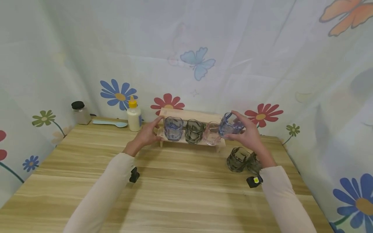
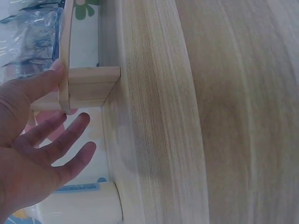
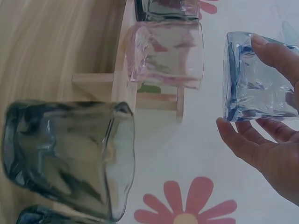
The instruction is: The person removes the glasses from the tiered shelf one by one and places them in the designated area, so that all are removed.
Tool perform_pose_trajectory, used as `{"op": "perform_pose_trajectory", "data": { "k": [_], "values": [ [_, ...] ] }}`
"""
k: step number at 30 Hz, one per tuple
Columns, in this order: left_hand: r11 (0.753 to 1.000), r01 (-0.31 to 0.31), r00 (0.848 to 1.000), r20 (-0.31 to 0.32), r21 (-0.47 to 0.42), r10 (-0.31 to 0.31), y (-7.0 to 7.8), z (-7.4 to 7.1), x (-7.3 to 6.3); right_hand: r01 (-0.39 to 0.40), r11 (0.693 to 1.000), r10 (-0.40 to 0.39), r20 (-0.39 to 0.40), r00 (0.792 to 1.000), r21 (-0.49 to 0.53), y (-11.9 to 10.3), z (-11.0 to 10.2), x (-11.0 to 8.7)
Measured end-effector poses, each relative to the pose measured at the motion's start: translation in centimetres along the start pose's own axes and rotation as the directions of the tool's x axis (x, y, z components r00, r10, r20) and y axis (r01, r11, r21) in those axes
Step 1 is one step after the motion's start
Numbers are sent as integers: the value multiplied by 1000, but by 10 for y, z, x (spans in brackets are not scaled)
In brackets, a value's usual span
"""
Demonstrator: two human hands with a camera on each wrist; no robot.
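A blue-tinted glass (image 1: 228, 125) is held up by my right hand (image 1: 247, 134), its thumb and fingers on opposite sides. In the right wrist view, this glass (image 3: 257, 84) is raised off the two-step wooden rack (image 1: 190, 113). On the rack's lower step stand a blue glass (image 1: 174, 129), a grey glass (image 1: 194, 132) and a pink glass (image 1: 211, 134). My left hand (image 1: 145, 133) is at the rack's left end; in the left wrist view its thumb (image 2: 44, 81) touches the step and the other fingers spread loosely beside it.
Two grey glasses, one in front (image 1: 237, 159) and one partly behind my right wrist (image 1: 254, 163), stand on the wooden table (image 1: 175, 194). Left of the rack are a yellow-capped bottle (image 1: 134, 118), a pale blue spoon (image 1: 109, 123) and a black-lidded jar (image 1: 81, 113). A floral curtain (image 1: 145, 42) hangs behind.
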State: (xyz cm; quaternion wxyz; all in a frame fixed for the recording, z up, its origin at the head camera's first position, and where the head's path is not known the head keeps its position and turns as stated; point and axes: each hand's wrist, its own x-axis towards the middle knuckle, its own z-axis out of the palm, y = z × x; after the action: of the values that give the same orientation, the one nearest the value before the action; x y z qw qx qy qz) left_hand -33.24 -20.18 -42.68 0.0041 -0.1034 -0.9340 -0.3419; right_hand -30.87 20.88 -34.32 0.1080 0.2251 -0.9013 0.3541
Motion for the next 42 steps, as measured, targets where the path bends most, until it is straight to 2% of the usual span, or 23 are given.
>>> {"op": "perform_pose_trajectory", "data": {
  "k": [6, 21, 32, 42],
  "values": [
    [1000, 4, 1000, -6, -6, -4, 0, -1, -1, -14, 1000, 15, -34, 999, 7, 11, -8, -13],
    [1000, -3, 1000, -7, 6, 3, 1, 0, -1, -100, 994, 102, -60, 993, 43, 27, -30, -45],
    [1000, -6, 1000, -14, 13, 6, 3, -1, -2, -155, 986, 148, -108, 983, -61, 44, -44, -69],
    [1000, 5, 1000, -1, 0, -5, -1, 1, 0, -227, 971, 215, -144, 966, -74, 62, -57, -91]
  ]
}}
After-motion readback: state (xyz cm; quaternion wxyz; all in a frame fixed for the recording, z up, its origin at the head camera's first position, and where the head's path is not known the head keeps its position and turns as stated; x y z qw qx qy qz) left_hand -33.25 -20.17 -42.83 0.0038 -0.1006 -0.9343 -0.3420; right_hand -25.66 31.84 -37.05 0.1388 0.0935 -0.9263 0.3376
